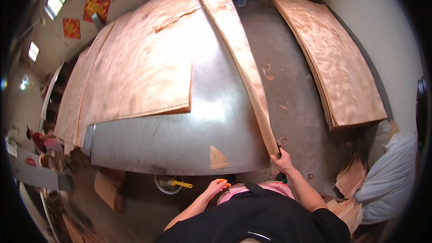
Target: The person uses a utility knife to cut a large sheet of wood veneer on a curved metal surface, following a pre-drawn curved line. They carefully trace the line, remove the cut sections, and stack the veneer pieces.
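My right hand (282, 162) grips the near end of a long narrow wood veneer strip (248, 84), which runs along the right side of the metal-topped table (152, 145). A slim dark tool with a green end (284, 178) shows at the same hand; its kind is unclear. My left hand (216, 187) is low in front of my waist, off the table's near edge, with orange covers on its fingertips. Whether it holds anything small cannot be seen. Large stacked veneer sheets (141, 71) cover the table's far and left part. A small veneer offcut (218, 158) lies near the front edge.
A second veneer stack (334, 57) stands on the right, across a floor strewn with scraps (268, 73). A yellow-handled scraper (181, 184) sits below the table edge. White sacks (388, 179) and broken veneer (351, 177) lie at right. A person (38, 139) is far left.
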A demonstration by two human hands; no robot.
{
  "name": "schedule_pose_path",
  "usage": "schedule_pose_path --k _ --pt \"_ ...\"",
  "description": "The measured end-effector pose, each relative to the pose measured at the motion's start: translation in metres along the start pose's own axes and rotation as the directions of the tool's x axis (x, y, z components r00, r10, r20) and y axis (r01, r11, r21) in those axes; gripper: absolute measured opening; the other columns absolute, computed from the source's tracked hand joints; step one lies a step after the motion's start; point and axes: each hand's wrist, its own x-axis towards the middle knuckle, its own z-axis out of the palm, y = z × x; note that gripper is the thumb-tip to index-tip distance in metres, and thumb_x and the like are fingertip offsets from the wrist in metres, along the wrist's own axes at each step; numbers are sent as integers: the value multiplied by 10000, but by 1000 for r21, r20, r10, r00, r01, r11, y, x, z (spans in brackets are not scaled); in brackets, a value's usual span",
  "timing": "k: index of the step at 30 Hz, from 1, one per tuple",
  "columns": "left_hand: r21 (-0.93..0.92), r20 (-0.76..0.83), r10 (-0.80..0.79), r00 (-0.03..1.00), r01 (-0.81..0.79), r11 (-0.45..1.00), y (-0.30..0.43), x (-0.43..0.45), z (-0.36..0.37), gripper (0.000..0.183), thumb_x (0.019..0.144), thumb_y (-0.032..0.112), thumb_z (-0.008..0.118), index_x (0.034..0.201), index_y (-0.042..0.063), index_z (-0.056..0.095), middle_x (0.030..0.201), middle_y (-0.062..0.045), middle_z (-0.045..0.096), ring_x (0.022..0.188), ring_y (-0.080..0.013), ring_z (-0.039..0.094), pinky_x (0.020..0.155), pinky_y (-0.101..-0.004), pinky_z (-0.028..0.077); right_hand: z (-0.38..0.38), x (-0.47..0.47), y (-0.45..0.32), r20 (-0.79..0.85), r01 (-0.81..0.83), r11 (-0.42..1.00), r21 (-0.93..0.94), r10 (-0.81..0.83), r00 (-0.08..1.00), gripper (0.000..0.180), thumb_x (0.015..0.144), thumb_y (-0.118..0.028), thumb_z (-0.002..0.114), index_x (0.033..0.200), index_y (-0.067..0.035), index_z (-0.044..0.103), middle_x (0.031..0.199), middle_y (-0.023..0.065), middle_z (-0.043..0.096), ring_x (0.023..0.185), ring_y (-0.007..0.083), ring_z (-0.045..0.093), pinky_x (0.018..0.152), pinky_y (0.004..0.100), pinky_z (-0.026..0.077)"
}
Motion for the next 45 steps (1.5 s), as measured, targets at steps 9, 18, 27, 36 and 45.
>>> schedule_pose_path --k 9,18,27,36,45 --pt "166 -25 78 997 -73 983 84 34 130 345 886 315 470 1107 53 508 983 -9 628 842 -57 529 711 -202 405 -170 4 17 440 -459 -163 873 -142 887 220 896 -181 396 699 -111 467 457 -95 360 403 34 274 426 187 242" --pt "223 -67 83 994 -67 972 145 108 296 359 868 327 493 1119 71 508 1003 -16 580 888 -120 516 766 -281 424 -379 -14 92 270 -320 -417 851 -175 947 232 884 -198 398 672 -135 468 425 -109 361 419 18 276 413 179 270" --pt "-147 -289 -300 909 268 952 144 295 426 686 813 591 403 1288 113 274 1186 -185 365 1049 -349 403 833 -535 381 -541 -7 156 176 -174 -189 966 -8 984 196 863 -184 415 698 -117 498 420 -117 350 426 22 279 408 174 265" --pt "-451 -64 -370 927 304 839 203 409 581 705 812 668 252 1230 116 382 1129 -142 481 921 -316 527 798 -504 429 -696 23 209 122 -171 193 966 241 963 168 872 -175 439 719 -114 475 464 -92 333 414 48 272 446 193 253" --pt "-828 -192 -114 975 -98 553 215 494 686 592 847 607 294 1138 128 484 954 -30 585 789 -208 576 709 -354 494 -857 43 311 21 -186 452 872 347 938 142 852 -113 473 717 -78 494 480 -70 353 384 34 287 397 200 234"
